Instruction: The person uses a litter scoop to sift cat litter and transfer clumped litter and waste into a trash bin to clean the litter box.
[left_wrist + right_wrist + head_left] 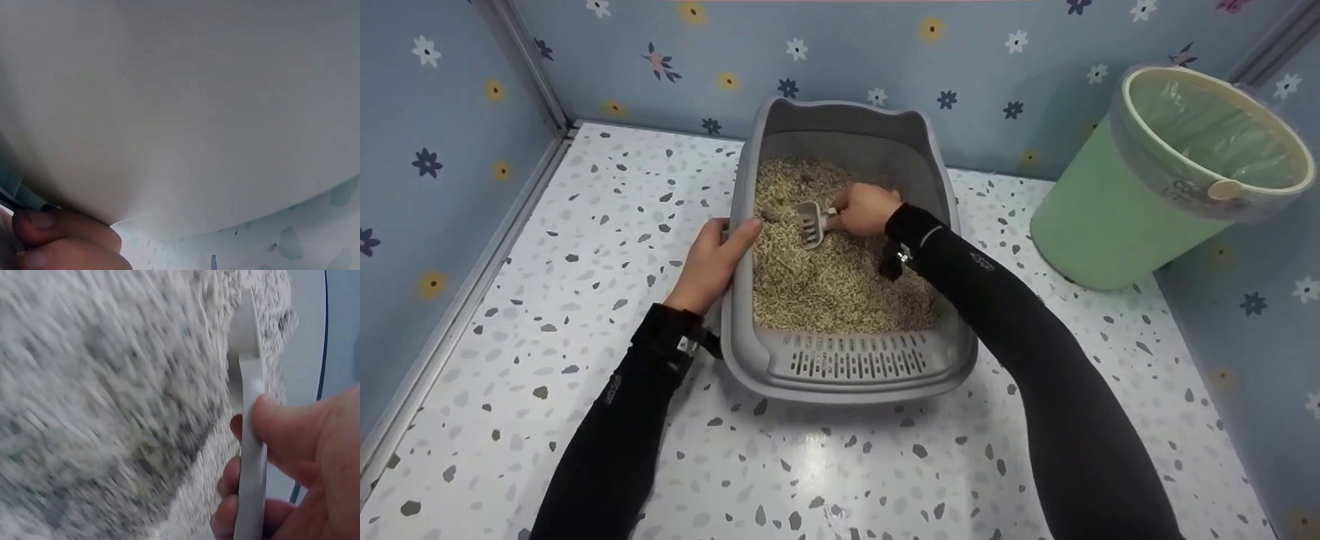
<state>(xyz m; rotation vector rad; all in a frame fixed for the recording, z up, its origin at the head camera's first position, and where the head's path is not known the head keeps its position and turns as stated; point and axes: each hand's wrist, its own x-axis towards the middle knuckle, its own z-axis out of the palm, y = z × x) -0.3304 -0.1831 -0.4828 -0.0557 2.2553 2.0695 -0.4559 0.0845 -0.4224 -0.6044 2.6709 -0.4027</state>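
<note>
A grey litter box (851, 391) stands on the floor, filled with tan pellet litter (832, 289). My left hand (709, 262) grips its left rim, thumb over the top; in the left wrist view curled fingers (73, 239) show below the box's pale outer wall (185, 112). Inside the box, my right hand (870, 208) holds a light grey slotted litter scoop (811, 226) by its handle, the head lying at the litter's surface and pointing left. The right wrist view has the thumb along the scoop handle (253, 478) and the fingers wrapped beneath.
A green trash bin (1099, 202) with a clear bag over its rim stands on the right. Flower-patterned blue walls (855, 45) enclose the speckled white floor (607, 217) at the back and both sides. A slotted grey step (855, 356) spans the box's near end.
</note>
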